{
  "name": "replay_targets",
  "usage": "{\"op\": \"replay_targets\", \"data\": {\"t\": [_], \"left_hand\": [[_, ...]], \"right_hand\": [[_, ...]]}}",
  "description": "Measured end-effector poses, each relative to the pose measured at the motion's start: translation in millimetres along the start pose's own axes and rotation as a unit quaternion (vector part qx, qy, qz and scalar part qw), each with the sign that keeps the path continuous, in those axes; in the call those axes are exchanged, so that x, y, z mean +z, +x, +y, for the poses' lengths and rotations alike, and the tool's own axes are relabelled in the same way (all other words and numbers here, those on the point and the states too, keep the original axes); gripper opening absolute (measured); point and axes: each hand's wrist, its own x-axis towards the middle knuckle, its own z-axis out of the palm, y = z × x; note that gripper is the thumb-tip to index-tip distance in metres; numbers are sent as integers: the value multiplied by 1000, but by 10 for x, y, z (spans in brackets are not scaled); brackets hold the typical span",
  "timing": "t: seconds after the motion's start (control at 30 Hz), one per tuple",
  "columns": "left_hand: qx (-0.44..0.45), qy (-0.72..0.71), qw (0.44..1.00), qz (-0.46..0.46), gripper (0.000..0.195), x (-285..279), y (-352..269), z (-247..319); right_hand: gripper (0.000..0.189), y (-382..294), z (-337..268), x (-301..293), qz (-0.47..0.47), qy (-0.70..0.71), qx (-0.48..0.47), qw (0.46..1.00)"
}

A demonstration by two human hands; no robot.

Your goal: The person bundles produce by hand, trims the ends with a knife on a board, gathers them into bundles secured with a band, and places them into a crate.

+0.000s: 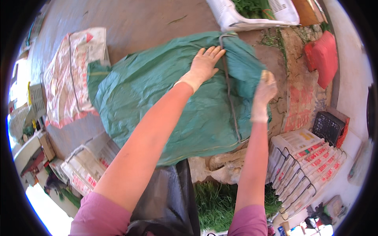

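Observation:
A large green woven plastic sheet or sack (165, 97) lies spread in front of me, creased across its surface. Across its right part runs a thin bent metal bar (227, 79), with some of the green fabric folded beside it. My left hand (205, 65), in a thin pale glove, rests palm down on the fabric, fingers apart, fingertips close to the bar. Gloved the same way, my right hand (265, 93) is closed on the loose right edge of the green fabric and is slightly blurred. Whatever lies under the fabric is hidden.
A white plastic crate (257, 22) with leafy greens stands beyond. Left is a white-and-red woven sack (71, 76) with a metal bar. Stacked white crates (304, 171) with wire handles stand at right, near a black crate (327, 126). Cut greens (217, 203) lie below.

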Motion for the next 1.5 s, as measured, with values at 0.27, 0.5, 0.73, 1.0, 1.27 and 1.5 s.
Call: {"op": "replay_targets", "data": {"t": [0.27, 0.5, 0.73, 1.0, 1.27, 1.5], "left_hand": [[-136, -191, 949, 213, 55, -542, -2135, -302], [-722, -286, 529, 342, 65, 476, -5137, -1328], [-601, -704, 334, 182, 54, 756, -5208, -1298], [-480, -755, 415, 165, 25, 1174, -5579, -1053], [-544, -434, 718, -31, 20, 753, -5888, -818], [-675, -567, 434, 187, 35, 1906, -5871, -1612]], "right_hand": [[49, 73, -393, -117, 13, -200, -42, 979], [54, -2233, -3061, 91, -166, 147, -424, 878], [58, -2930, -4299, 1325, -209, 85, -466, 855], [42, -3429, -4035, 1610, -175, 74, -514, 836], [38, -3501, -3934, 1730, -114, -1, -560, 821], [41, -3508, -3984, 1710, -123, -25, -573, 810]]}}
